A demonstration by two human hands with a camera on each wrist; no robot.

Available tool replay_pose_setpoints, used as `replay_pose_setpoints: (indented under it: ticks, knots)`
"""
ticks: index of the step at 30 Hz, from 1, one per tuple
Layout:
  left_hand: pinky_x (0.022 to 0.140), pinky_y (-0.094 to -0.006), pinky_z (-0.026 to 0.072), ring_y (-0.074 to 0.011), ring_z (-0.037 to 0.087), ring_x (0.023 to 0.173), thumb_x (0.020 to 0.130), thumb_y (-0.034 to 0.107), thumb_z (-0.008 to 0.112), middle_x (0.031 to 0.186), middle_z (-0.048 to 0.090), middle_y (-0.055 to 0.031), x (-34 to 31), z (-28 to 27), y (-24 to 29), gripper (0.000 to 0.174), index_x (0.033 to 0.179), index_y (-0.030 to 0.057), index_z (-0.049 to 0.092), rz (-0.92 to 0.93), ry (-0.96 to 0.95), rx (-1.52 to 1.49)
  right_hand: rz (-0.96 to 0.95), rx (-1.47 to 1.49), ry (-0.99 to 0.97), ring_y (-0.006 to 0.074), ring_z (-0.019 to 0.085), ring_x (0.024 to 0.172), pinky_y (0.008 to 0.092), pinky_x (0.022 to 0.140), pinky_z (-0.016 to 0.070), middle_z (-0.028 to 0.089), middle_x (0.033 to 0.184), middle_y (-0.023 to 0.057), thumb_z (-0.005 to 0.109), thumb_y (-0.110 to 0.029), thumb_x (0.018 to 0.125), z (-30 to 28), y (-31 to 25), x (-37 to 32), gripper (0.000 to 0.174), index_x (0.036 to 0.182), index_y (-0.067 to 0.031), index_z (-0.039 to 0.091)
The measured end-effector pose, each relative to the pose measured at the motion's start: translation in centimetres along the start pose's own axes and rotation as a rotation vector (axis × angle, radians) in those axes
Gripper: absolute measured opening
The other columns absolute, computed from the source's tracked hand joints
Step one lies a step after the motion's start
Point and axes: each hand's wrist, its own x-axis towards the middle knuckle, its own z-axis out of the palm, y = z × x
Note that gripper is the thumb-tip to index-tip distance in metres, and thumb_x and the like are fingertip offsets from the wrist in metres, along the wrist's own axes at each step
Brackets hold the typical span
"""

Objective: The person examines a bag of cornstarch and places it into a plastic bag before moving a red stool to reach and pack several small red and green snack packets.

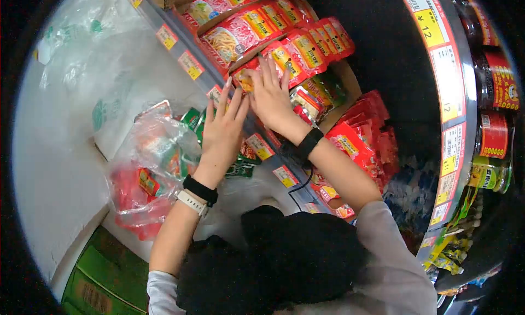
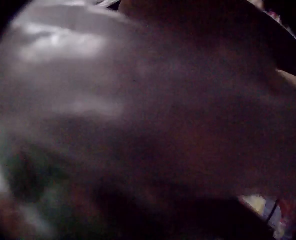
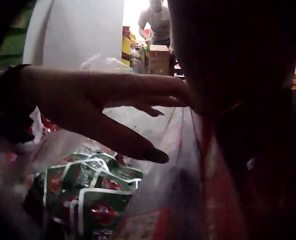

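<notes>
In the head view my right hand (image 1: pixel 270 99) rests over the front of a row of red food packets (image 1: pixel 298 55) in an open carton, fingers extended against the nearest packet. My left hand (image 1: pixel 223 132) reaches to the shelf's price rail (image 1: pixel 188 63) beside it, its fingers long and spread. The right wrist view shows that left hand (image 3: pixel 73 95) from the side, fingertips near the rail. Green packets (image 3: pixel 103 200) lie below it, partly under clear plastic. The left wrist view is dark and blurred.
A clear plastic bag (image 1: pixel 158 145) with red and green packets lies left of my left arm. Loose red packets (image 1: pixel 355 143) fill the shelf on the right. Jars (image 1: pixel 495 80) line another shelf at far right. A green box (image 1: pixel 109 271) stands at lower left.
</notes>
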Motion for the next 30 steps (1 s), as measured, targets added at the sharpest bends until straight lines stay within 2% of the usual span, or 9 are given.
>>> replay_pose_setpoints:
  ticks: [4, 10, 14, 20, 22, 26, 28, 29, 30]
  knots:
    - [0.103, -0.0476, 0.0268, -0.0273, 0.021, 0.134, 0.068, 0.01, 0.062, 0.131, 0.04, -0.0085, 0.0, -0.7, -0.3, 0.056, 0.121, 0.0081, 0.047, 0.027, 0.047, 0.007, 0.033, -0.04, -0.073, 0.0352, 0.008, 0.136, 0.0664, 0.1, 0.0052, 0.021, 0.14, 0.0207, 0.06, -0.018, 0.075, 0.0, -0.1, 0.1, 0.053, 0.123, -0.0116, 0.039]
    - [0.105, -0.0461, 0.0243, -0.0263, 0.023, 0.133, 0.07, 0.001, 0.056, 0.134, 0.038, -0.0081, -0.2, -1.4, -0.2, 0.057, 0.124, 0.01, 0.044, 0.004, 0.017, -0.067, 0.036, -0.32, -0.116, 0.0328, 0.005, 0.137, 0.0699, 0.097, 0.0034, 0.019, 0.142, 0.02, 0.053, -0.016, 0.078, -0.1, 1.6, 1.3, 0.048, 0.124, -0.0104, 0.04]
    - [0.105, -0.0466, 0.0242, -0.0262, 0.023, 0.133, 0.07, 0.001, 0.055, 0.134, 0.038, -0.0089, -0.3, -1.7, -0.1, 0.055, 0.123, 0.0094, 0.045, 0.009, 0.027, -0.068, 0.053, -0.474, -0.128, 0.0284, 0.002, 0.137, 0.0699, 0.098, 0.0024, 0.024, 0.143, 0.0123, 0.051, -0.016, 0.08, -1.1, 2.5, 2.5, 0.04, 0.12, -0.0165, 0.047]
    - [0.106, -0.0472, 0.0233, -0.0256, 0.023, 0.133, 0.069, 0.007, 0.061, 0.135, 0.037, -0.0078, -0.5, -1.3, 0.1, 0.059, 0.126, 0.0099, 0.043, 0.031, 0.053, -0.017, 0.061, -0.472, -0.063, 0.0302, 0.008, 0.136, 0.0693, 0.097, 0.0153, 0.031, 0.134, 0.0154, 0.061, -0.008, 0.072, -1.5, 4.1, 4.3, 0.043, 0.113, -0.0145, 0.049]
    - [0.107, -0.0481, 0.0216, -0.0249, 0.022, 0.133, 0.067, 0.016, 0.066, 0.136, 0.036, -0.0065, -0.5, -0.8, 0.3, 0.068, 0.129, 0.0103, 0.04, 0.061, 0.034, 0.061, -0.021, -0.368, 0.046, 0.03, 0.012, 0.136, 0.0655, 0.101, 0.0124, 0.038, 0.129, 0.0152, 0.054, -0.006, 0.076, -1.8, 4.0, 3.8, 0.027, 0.103, -0.0125, 0.054]
    - [0.107, -0.0509, 0.0184, -0.0247, 0.02, 0.134, 0.067, 0.024, 0.07, 0.136, 0.036, -0.0065, -0.5, -0.9, 0.4, 0.074, 0.131, 0.0099, 0.037, 0.03, 0.047, 0.033, -0.142, -0.239, 0.074, 0.0368, 0.024, 0.13, 0.0496, 0.107, 0.0182, 0.039, 0.128, 0.0223, 0.057, -0.005, 0.074, -2.7, 3.5, 2.2, 0.026, 0.1, -0.0068, 0.057]
    - [0.106, -0.0474, 0.0239, -0.026, 0.025, 0.132, 0.07, 0.017, 0.067, 0.133, 0.04, -0.0087, -1.1, -1.9, -0.1, 0.064, 0.128, 0.0072, 0.041, 0.041, 0.051, 0.001, -0.127, -0.086, 0.089, 0.0362, 0.033, 0.125, 0.0452, 0.104, 0.0257, 0.043, 0.125, 0.0211, 0.057, -0.005, 0.074, -4.1, 2.2, 0.8, 0.028, 0.101, -0.0059, 0.057]
    - [0.103, -0.0444, 0.029, -0.0273, 0.031, 0.129, 0.072, 0.012, 0.064, 0.131, 0.042, -0.0103, -1.6, -2.7, -0.5, 0.058, 0.125, 0.0055, 0.043, 0.053, 0.113, -0.185, -0.111, 0.061, 0.104, 0.0357, 0.041, 0.12, 0.0408, 0.101, 0.0332, 0.046, 0.122, 0.0199, 0.056, -0.004, 0.074, -5.5, 1.0, 0.3, 0.029, 0.102, -0.0051, 0.057]
    - [0.1, -0.0414, 0.0341, -0.0285, 0.036, 0.126, 0.073, 0.008, 0.061, 0.128, 0.044, -0.0119, -2.2, -4.0, -0.8, 0.053, 0.123, 0.0037, 0.044, 0.061, 0.173, -0.368, -0.116, 0.083, 0.1, 0.0357, 0.041, 0.12, 0.0408, 0.101, 0.0332, 0.046, 0.122, 0.0199, 0.056, -0.004, 0.074, -7.0, -0.5, -0.3, 0.029, 0.102, -0.0051, 0.057]
